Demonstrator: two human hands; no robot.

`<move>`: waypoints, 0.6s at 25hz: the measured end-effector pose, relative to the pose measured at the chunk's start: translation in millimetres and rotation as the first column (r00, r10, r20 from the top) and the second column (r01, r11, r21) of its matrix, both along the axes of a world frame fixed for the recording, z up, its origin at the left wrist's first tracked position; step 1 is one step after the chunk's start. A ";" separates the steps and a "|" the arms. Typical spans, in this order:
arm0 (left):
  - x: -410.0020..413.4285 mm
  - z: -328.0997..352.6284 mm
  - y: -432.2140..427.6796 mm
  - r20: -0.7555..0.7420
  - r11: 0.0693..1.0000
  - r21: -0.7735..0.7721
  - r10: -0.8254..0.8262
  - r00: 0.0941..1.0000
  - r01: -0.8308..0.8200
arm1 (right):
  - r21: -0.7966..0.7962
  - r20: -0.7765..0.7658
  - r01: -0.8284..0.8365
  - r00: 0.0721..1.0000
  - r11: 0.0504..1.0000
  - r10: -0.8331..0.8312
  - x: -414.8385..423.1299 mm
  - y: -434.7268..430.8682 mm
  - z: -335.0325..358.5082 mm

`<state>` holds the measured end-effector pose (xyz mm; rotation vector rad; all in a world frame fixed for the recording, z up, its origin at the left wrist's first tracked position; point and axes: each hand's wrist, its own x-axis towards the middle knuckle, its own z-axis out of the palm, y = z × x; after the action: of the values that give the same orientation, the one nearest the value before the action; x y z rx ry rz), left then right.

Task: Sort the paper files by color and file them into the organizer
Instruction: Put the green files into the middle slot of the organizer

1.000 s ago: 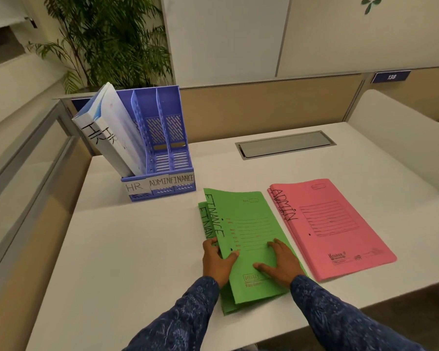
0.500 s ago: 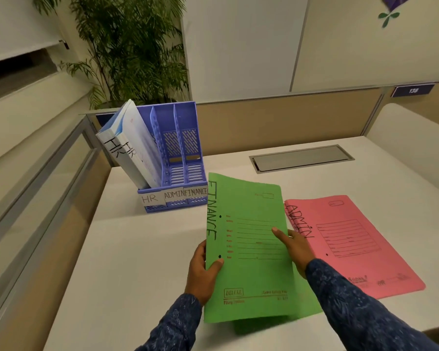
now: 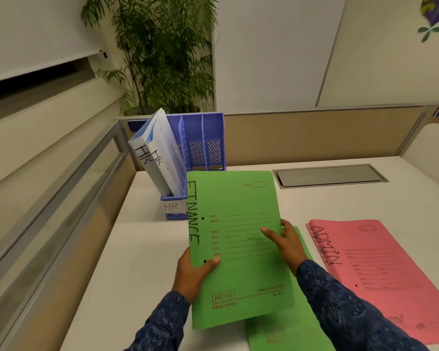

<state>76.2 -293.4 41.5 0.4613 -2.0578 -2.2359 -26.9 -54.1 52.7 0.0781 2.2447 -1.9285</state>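
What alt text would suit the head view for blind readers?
A left hand and right hand hold a green FINANCE file above a white desk, before a blue organizer holding white HR files; pink ADMIN files lie at right.

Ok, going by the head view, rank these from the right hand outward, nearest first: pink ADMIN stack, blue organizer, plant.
1. pink ADMIN stack: flat on the desk, just right of the right hand.
2. blue organizer: back left of the desk, beyond the green FINANCE file that the hand holds.
3. plant: behind the organizer, past the partition.
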 end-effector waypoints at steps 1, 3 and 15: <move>-3.5 6.7 -4.0 -0.018 1.000 0.023 0.005 1.000 -0.005 | -0.015 -0.022 -0.014 1.000 1.000 0.014 -6.6 -6.4 7.2; -11.1 22.9 -12.9 -0.060 0.998 0.057 0.032 0.998 -0.029 | -0.033 -0.076 -0.054 0.996 0.998 0.051 -22.7 -20.2 23.4; -106.1 112.4 -45.7 -0.458 0.876 -0.044 0.410 0.789 -0.481 | 0.350 -0.489 -0.184 0.800 0.918 0.347 -69.6 -107.4 77.5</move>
<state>-29.9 -339.1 153.9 0.3455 -1.6591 -1.6909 -96.5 -161.5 130.1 -0.8147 2.6794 -1.5936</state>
